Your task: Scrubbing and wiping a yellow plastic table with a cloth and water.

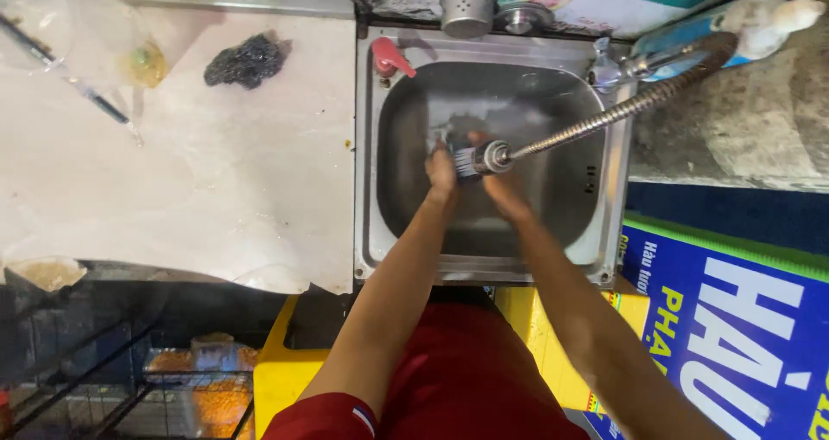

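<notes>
White worn countertop [216,172] left, square stainless steel sink [371,146] right, yellow plastic crate [276,362] near. One flexible metal spray hose [596,122], head mid-basin. Left hand [441,170] and right hand [503,191] just beside it, both blurred; finger state: cannot tell. One red tap handle [391,58], one black scouring pad [246,60], two steel strainer cups [467,10] far.

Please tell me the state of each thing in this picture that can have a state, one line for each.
left hand: in the sink under the spray head, whether it holds anything cannot be told
right hand: in the sink below the spray head, grip unclear
spray head: over the basin, water running
flexible hose: stretched from the tap
sink: wet, no dishes visible
scouring pad: lying on the counter
strainer cup: upright behind the sink
</notes>
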